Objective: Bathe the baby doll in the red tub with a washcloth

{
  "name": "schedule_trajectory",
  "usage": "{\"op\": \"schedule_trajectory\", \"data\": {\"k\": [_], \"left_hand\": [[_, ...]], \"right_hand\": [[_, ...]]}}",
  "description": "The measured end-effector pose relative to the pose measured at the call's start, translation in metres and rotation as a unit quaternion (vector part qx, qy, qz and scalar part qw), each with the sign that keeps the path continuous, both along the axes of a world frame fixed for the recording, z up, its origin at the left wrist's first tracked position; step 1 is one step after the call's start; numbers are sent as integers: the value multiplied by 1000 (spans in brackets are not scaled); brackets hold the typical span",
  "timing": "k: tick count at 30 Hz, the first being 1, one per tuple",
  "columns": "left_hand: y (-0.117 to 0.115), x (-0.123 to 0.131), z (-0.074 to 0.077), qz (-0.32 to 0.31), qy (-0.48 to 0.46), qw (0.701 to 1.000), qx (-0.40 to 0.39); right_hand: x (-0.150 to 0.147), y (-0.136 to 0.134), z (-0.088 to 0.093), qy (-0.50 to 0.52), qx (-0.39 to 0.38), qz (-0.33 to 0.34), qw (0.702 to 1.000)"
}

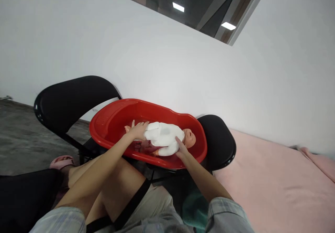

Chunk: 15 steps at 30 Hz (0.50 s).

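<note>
A baby doll (166, 134) in a white suit lies on its back, within the rim of a red baby bath (107, 143). Its head points right and one foot shows at the left end. My left hand (139, 130) lies across the doll's lower legs, fingers wrapped over them. At the near shoulder, my right hand (181, 149) grips the doll with the thumb on top; its other fingers are hidden under the doll. Below the doll's near side is a dark, glossy patch on the bath's floor. Whether the doll's back touches the bath, I cannot tell.
The bath rests between two black chairs, one with its backrest (75, 102) at the left, the other (218, 140) at the right. A pink-covered bed (269, 180) lies on the right. Behind stands a white wall (167, 65) with a window (199, 7). My knees are close below the bath.
</note>
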<state>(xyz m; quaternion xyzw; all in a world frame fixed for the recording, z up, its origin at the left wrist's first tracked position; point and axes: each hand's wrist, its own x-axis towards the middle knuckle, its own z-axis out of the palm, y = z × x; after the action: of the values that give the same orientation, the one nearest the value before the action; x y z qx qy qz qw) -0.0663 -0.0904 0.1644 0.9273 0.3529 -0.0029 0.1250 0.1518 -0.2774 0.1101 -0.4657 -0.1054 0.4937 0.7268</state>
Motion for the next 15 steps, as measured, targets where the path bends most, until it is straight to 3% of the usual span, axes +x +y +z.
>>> {"op": "schedule_trajectory", "data": {"k": [3,6,12,15], "left_hand": [[-13,-3,8,0,-28,999,15],[-30,-6,18,4,-48,999,22],[-64,-11,41,4,-91,995,40],[-83,-12,51,-11,-100,994,52]], "right_hand": [[-4,-9,18,46,-19,-54,997],[-5,-20,35,30,9,-70,997],[3,-46,51,-85,98,-23,991],[11,-63,60,-121,97,-54,986]]}}
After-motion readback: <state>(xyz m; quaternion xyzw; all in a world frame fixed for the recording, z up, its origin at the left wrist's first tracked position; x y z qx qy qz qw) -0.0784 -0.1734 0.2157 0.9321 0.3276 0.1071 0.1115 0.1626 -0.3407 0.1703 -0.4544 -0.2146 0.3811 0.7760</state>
